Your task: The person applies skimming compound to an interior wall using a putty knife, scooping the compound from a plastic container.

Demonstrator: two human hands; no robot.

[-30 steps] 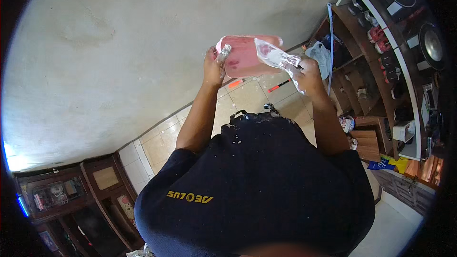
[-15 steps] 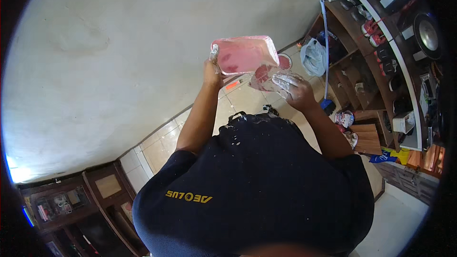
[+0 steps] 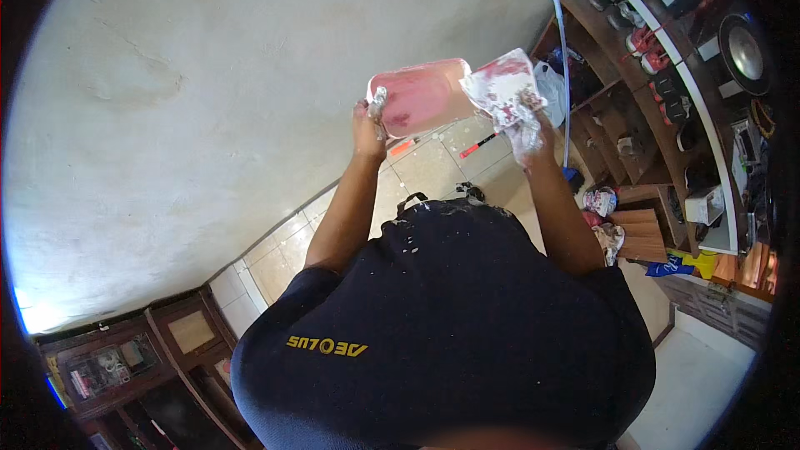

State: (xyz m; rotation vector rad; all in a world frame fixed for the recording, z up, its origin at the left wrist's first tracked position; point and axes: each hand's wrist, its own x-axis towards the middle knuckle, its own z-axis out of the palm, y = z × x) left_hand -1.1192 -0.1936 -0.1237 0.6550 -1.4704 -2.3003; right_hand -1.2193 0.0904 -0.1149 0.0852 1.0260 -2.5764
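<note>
Pale plastered wall (image 3: 208,83), beige tiled floor (image 3: 433,171), dark wooden shelving (image 3: 658,117) right, cabinet (image 3: 125,358) lower left.

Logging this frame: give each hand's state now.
Left hand: closed on pink-smeared plaster tray.
Right hand: closed on plaster-caked trowel.

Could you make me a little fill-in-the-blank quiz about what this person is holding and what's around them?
1. The left hand grips a flat rectangular board smeared with ____ paste.
2. The right hand holds a spattered flat trowel by the board's ____ edge.
3. An orange-handled tool lies on the tiled ____.
4. The person's dark shirt carries ____ lettering.

Missing words: pink; right; floor; yellow
</note>
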